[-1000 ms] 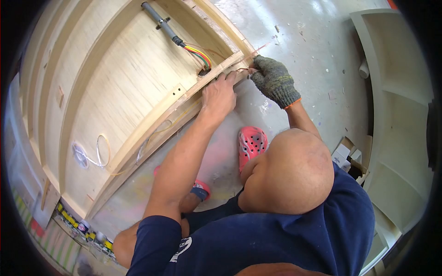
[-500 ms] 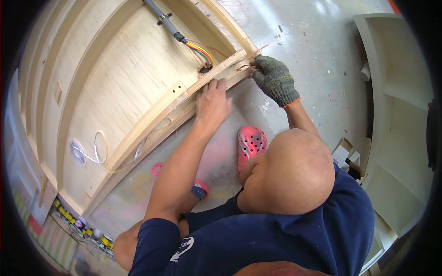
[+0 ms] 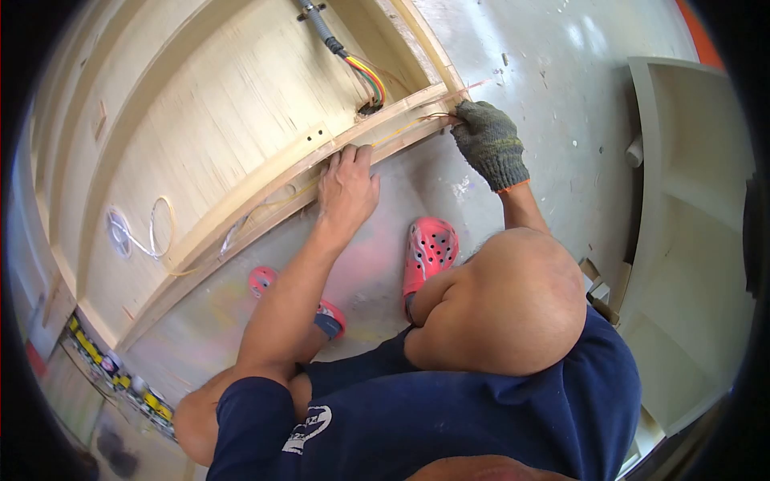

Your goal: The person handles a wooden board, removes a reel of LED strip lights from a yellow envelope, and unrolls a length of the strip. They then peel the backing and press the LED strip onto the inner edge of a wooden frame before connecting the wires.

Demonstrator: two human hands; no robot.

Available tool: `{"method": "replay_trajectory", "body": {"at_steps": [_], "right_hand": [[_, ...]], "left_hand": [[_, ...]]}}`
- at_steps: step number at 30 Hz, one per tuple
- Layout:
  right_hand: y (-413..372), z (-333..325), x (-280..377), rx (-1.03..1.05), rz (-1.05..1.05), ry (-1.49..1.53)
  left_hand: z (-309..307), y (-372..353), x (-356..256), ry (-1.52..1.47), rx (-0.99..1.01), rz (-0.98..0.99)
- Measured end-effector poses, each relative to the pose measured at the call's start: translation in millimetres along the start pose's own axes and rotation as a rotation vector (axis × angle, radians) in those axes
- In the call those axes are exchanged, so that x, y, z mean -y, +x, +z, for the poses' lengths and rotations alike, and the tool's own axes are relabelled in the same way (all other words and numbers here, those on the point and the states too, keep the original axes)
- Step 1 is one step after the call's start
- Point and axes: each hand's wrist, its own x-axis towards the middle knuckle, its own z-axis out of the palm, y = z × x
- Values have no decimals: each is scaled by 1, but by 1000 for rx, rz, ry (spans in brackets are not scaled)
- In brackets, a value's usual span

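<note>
A curved wooden frame (image 3: pixel 265 186) lies in front of me, with a narrow channel along its near edge. A thin yellow wire (image 3: pixel 309 191) runs along that channel. My bare left hand (image 3: pixel 349 188) has its fingers curled over the rail onto the wire; its fingertips are partly hidden. At the frame's right corner, my right hand (image 3: pixel 489 143), in a dark knitted glove, is closed on thin brown and yellow wires (image 3: pixel 429 117). Above the channel, several coloured wires (image 3: pixel 370 78) come out of a grey corrugated conduit (image 3: pixel 321 28) and enter a dark hole.
A looped white wire (image 3: pixel 157 240) comes out of a round hole at left. My pink clogs (image 3: pixel 430 250) stand on the paint-stained floor (image 3: pixel 377 232). To the right is a large pale curved panel (image 3: pixel 690 216) with ribs. Small debris lies scattered beyond my right hand.
My left hand has moved left along the channel, away from my right hand. The right hand stays at the corner with the wires. The whole view has shifted slightly.
</note>
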Motion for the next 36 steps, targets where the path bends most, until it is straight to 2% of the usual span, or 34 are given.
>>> {"method": "replay_trajectory", "body": {"at_steps": [5,9,10,12,14,20,22,26,30,36], "right_hand": [[-2,5,3,-35,82,-40],[-1,9,0,-32,54,36],[0,12,-1,-75,2,117],[3,10,2,-119,-57,193],[3,8,3,-7,-24,123],[6,9,5,-29,33,-150],[8,8,7,-26,18,-160],[3,9,10,-88,-46,-75],[2,5,20,-30,20,-98],[6,10,12,-79,9,-141]], "left_hand": [[2,2,-7,6,23,-48],[11,17,-22,-72,-9,16],[13,22,-27,-118,-30,69],[14,33,-37,-110,0,55],[18,39,-47,-104,37,40],[26,48,-55,-66,62,22],[32,50,-49,-83,-2,36],[30,50,-51,-92,31,22],[28,51,-52,-123,20,1],[26,51,-51,-133,28,5]]}}
